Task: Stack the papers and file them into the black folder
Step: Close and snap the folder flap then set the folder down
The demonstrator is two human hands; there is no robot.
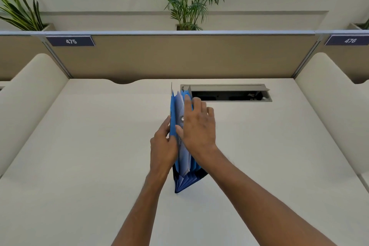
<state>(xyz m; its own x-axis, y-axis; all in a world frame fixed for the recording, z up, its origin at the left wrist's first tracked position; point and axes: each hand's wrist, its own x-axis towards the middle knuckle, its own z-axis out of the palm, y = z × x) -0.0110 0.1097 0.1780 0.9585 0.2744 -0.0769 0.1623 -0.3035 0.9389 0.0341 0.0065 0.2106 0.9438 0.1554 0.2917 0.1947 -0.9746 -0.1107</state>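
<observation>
both forearms enter from the bottom of the frame and meet just below the centre, where the folder (180, 182) stands on its spine on the desk (79, 146). it is an accordion type, dark on the outside at its near lower corner, with blue pleats fanned open there. its long axis runs away from the person, from low centre up toward the middle of the frame, so the open mouth faces up between the two hands.

the left hand (162, 146) is on the left side of the folder, fingers curled round the blue outer wall, thumb on the inner face, pinching it. the right hand (196, 126) lies almost flat and open, fingers extended up the frame, palm pressed against the right side of the papers (183, 156); it grips nothing that i can see. both hands touch the folder, the right reaching further along it.

the papers sit upright inside one pocket, their top edges showing above the pleats, so filing looks nearly finished; the likely next step is to press them down and close the flap.

beyond the folder, upper right of centre, a cable tray (229, 94) is sunk in the desk with its lid raised.
</observation>
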